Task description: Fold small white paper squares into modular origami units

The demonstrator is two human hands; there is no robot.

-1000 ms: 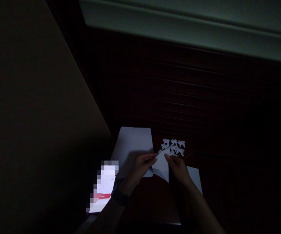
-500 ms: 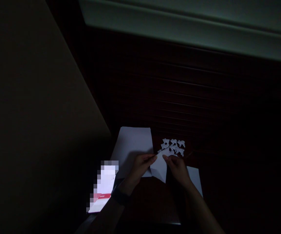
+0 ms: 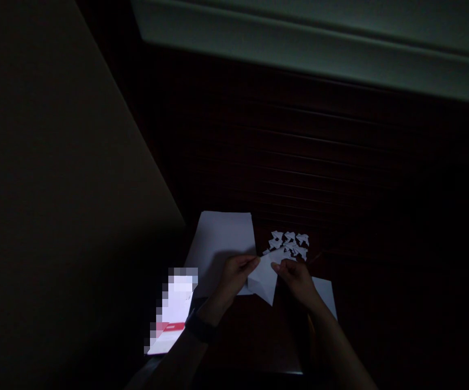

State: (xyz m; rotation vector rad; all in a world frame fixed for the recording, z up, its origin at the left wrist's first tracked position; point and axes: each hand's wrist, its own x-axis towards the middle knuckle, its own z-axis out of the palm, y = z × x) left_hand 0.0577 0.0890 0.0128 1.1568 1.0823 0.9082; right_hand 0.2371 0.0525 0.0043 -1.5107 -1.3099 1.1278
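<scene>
A creased sheet of white paper (image 3: 264,279) is held up between my two hands over the dark table. My left hand (image 3: 236,273) pinches its upper left edge between thumb and fingers. On the other side, my right hand (image 3: 295,276) grips the paper's right edge, thumb on top and fingers curled. The sheet's lower part hangs down in a point with fold lines across it. Just beyond the hands lie several small folded paper pieces (image 3: 289,236) in rows, the nearest ones partly covered by the held paper.
A stack of white paper (image 3: 226,233) lies to the left, partly under my left hand. Another white sheet (image 3: 324,295) sits by my right forearm. A lit screen (image 3: 173,314), partly pixelated, glows at the lower left. Dark slatted panelling (image 3: 299,135) rises behind the table.
The held paper has shifted slightly left and tilted, its lower point swinging a little to the left. Both hands keep their pinch and have barely moved.
</scene>
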